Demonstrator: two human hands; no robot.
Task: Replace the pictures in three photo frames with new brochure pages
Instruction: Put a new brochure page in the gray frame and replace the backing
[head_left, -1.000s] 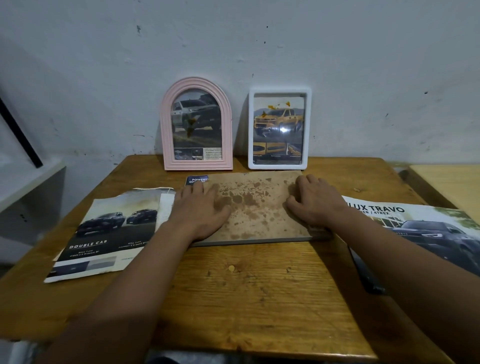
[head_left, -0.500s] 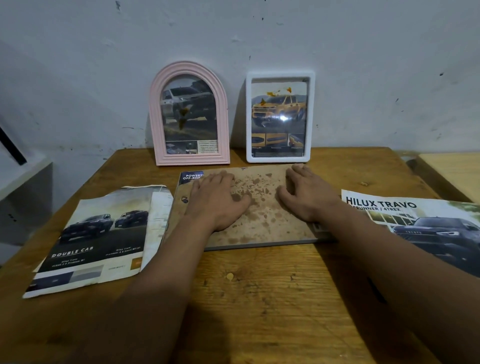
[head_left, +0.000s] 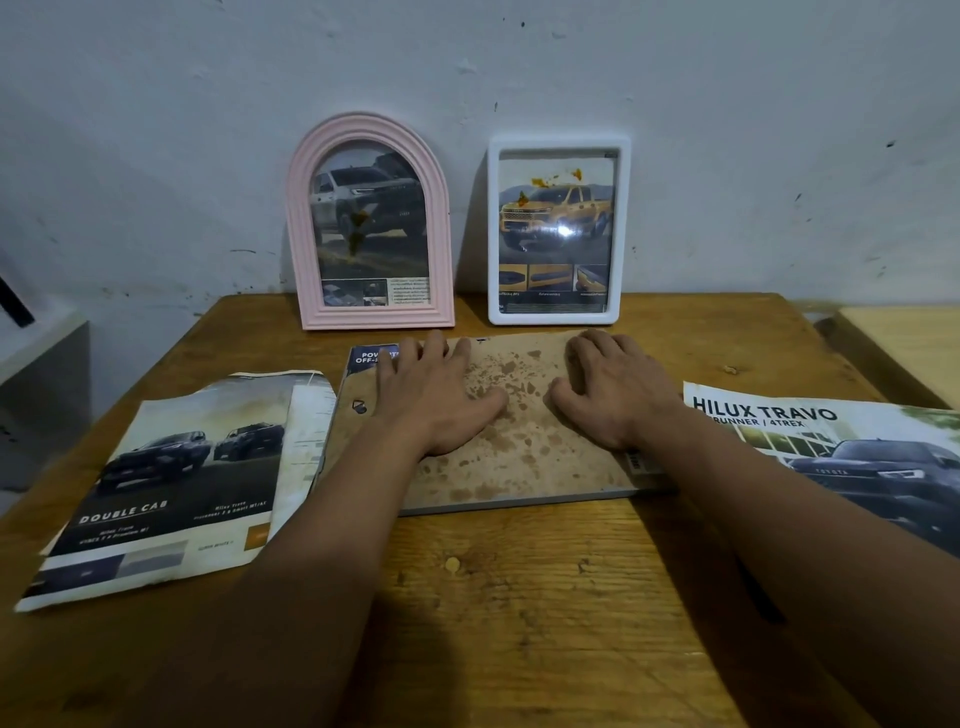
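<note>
Left hand (head_left: 434, 397): flat, palm down, fingers straight and spread, pressing on the stained brown board (head_left: 511, 452) that lies face-down on the wooden surface (head_left: 519, 597).

Right hand (head_left: 610, 389): palm down on the same board, fingers slightly bent, holding nothing; the two thumbs are near each other but apart.

Blue printed page (head_left: 366, 357): a corner pokes out from under the board, just beside the left fingertips.

Pink arched frame (head_left: 370, 223): upright against the wall, just beyond the left hand, holding a picture of a grey pickup.

White rectangular frame (head_left: 558, 231): upright against the wall, just beyond the right hand, holding a picture of a yellow pickup.

"Double Cab" brochure page (head_left: 171, 483): flat on the surface, to the outside of the left forearm, its right edge touching the board.

"Hilux Travo" brochure page (head_left: 841, 452): flat to the outside of the right wrist, partly under the forearm.
</note>
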